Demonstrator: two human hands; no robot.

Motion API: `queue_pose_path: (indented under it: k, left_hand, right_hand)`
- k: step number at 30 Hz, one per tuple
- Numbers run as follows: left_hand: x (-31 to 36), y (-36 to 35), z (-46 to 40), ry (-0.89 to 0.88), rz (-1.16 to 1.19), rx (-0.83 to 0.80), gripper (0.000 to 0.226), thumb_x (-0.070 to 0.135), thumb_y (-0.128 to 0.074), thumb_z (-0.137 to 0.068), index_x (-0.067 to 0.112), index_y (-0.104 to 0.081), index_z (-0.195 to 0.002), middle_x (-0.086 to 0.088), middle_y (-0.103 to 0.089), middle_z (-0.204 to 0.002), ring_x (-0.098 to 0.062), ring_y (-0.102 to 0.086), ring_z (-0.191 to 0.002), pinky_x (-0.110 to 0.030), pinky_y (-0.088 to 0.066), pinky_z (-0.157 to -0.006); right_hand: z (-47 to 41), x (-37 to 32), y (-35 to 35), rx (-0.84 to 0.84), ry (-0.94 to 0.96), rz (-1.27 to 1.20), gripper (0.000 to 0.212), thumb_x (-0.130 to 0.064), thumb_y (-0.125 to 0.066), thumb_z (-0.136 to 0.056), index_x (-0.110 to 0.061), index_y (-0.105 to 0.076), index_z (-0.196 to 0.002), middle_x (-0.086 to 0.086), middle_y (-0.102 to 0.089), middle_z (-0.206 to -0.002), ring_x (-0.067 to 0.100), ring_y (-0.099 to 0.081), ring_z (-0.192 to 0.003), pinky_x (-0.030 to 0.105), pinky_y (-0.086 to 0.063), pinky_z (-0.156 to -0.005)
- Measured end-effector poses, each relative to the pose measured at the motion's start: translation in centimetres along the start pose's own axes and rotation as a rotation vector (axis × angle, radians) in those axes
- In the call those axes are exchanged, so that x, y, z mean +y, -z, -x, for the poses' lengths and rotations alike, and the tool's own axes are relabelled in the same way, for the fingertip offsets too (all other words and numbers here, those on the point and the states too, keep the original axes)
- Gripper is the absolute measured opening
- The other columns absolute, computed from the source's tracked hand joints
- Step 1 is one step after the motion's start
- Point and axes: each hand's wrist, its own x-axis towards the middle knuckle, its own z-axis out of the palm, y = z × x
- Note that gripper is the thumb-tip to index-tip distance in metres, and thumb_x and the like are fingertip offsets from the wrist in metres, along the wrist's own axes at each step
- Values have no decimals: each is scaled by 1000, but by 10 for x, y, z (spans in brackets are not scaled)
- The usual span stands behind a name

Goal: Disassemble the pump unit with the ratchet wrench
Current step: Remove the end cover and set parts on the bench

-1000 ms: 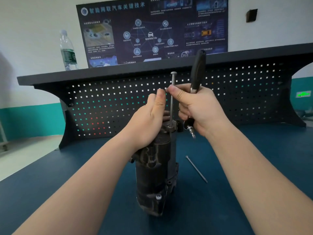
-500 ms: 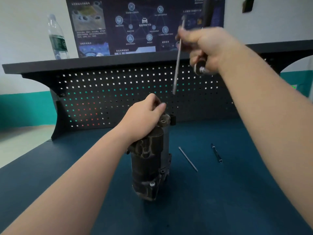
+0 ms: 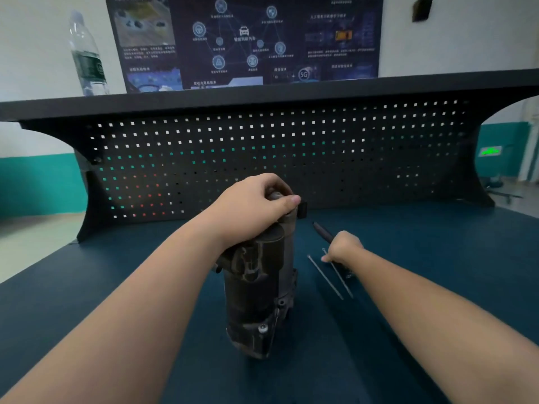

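The dark, grimy pump unit [image 3: 258,290] stands upright on the blue bench top. My left hand [image 3: 253,208] grips its top end, thumb stretched to the right. Right of the unit my right hand [image 3: 344,247] is low at the bench, fingers curled round the black handle of the ratchet wrench [image 3: 322,232], which pokes out behind the hand. Two long thin bolts lie side by side on the bench: one [image 3: 325,277] to the left, the other [image 3: 339,277] with its head right at my right fingertips. Whether the fingers still pinch that bolt is unclear.
A black perforated back panel [image 3: 277,158] with a shelf on top closes off the far side of the bench. A water bottle [image 3: 87,56] stands on the shelf at the left. A dark poster hangs on the wall behind.
My right hand pulled the long bolt up out of the pump unit, then came down to the bench right of it, wrench still in hand. The bolt now lies beside the first one.
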Motion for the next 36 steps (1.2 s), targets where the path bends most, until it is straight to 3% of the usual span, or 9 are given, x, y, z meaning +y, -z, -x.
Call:
queue_pose_path:
  k: [8,13,17,20,23,28,30,33,36]
  left_hand:
    - [-2,1,2,-5,68,13,18,46,-55,-92,31,-67,-92,13,-70,-82,-2,-64,-78,-25,-49,-74]
    - [-10,6,5,-14,99,52,24,30,-50,-98,33,-71,-90,20,-71,-89,6,-62,-87,-17,-48,-78]
    - [-15,8,6,-27,117,46,25,25,-51,-98,36,-69,-85,23,-70,-91,8,-62,-87,-17,-48,-78]
    - [-14,8,4,-28,129,43,26,24,-51,-98,38,-67,-84,20,-70,-90,5,-64,-85,-20,-49,-77]
    - [-10,6,2,-34,99,40,23,23,-50,-98,37,-65,-88,13,-69,-95,-4,-63,-91,-25,-49,-81]
    - [-3,1,-4,52,57,58,10,32,-43,-100,28,-50,-95,6,-64,-90,-9,-60,-83,-25,-44,-66]
    - [3,0,-1,5,86,168,14,36,-39,-101,26,-48,-95,3,-65,-88,-11,-59,-80,-25,-44,-65]
    - [3,3,22,-174,132,654,20,35,-38,-101,36,-50,-86,-1,-69,-86,-13,-56,-67,-28,-42,-62]
    - [-18,-11,65,-207,205,887,12,53,-43,-94,48,-49,-103,20,-64,-105,-5,-59,-96,-26,-43,-85]
  right_hand:
    - [-13,1,-15,-2,-55,-95,51,-44,-84,-70,-9,-48,-81,4,-53,-75,21,-53,-66,29,-37,-49]
    - [12,2,2,121,-54,-327,34,-32,-75,-82,-6,-53,-89,6,-57,-78,21,-53,-61,28,-38,-48]
    - [73,-6,33,288,325,-888,27,-44,-71,-80,-19,-63,-74,-6,-57,-56,12,-51,-50,25,-37,-49]
    - [136,-15,59,166,724,-1069,37,-65,-76,-64,-32,-71,-81,-13,-69,-72,-6,-53,-45,10,-38,-45]
    - [167,-25,70,-23,905,-949,46,-58,-77,-54,-37,-70,-94,-19,-73,-92,-12,-65,-73,5,-46,-62]
    - [167,-31,69,-56,858,-810,74,-55,-79,-51,-26,-68,-118,-15,-72,-108,-3,-63,-106,27,-47,-100]
    - [164,-31,69,-61,823,-835,81,-53,-82,-51,-21,-65,-123,-14,-71,-111,-4,-62,-106,25,-46,-101]
    - [160,-31,68,-39,790,-805,75,-46,-87,-58,-22,-64,-125,-19,-69,-110,-10,-60,-103,10,-44,-91]
    - [157,-32,67,-42,781,-790,75,-51,-86,-54,-26,-65,-122,-24,-67,-105,-17,-59,-97,0,-41,-78]
